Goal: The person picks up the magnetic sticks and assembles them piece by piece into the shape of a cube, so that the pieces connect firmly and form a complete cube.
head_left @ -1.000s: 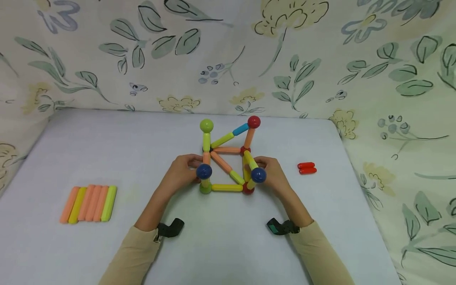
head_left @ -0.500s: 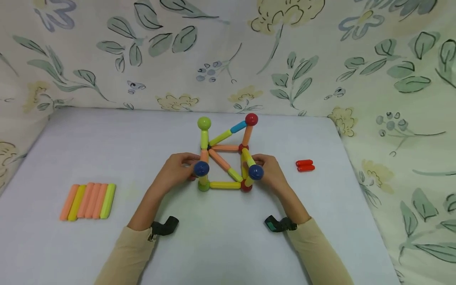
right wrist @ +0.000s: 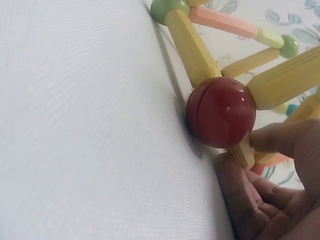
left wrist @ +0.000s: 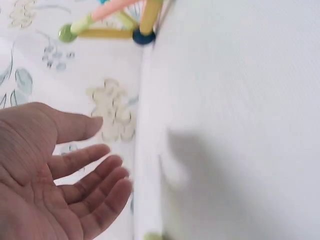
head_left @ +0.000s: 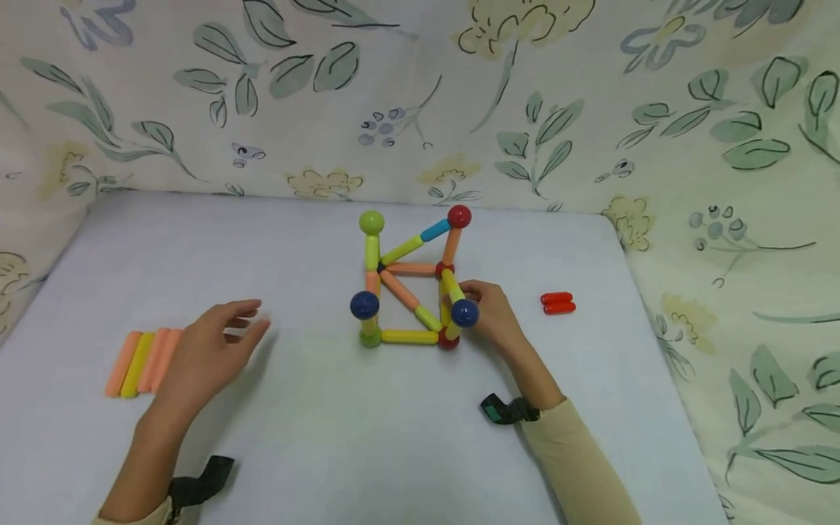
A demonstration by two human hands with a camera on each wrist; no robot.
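A frame of magnetic rods and balls stands mid-table in the head view, with a yellow rod (head_left: 410,337) along its front. Navy balls (head_left: 364,305) top its front posts, and a green ball (head_left: 371,223) and a red ball (head_left: 459,216) its back ones. At its right side my right hand (head_left: 495,313) pinches a yellow rod (right wrist: 242,154) between thumb and fingers, just behind the lower red ball (right wrist: 221,112). My left hand (head_left: 210,346) hovers apart from the frame with fingers loosely bent and nothing in them, partly covering a row of loose rods (head_left: 141,364).
Two short red rods (head_left: 558,303) lie to the right of the frame. Behind the white table (head_left: 367,437) hangs a floral cloth (head_left: 407,87), which also runs down the right side.
My left hand has let go of the frame's left side and moved left and nearer, over the loose rods. My right hand keeps its hold on the right side.
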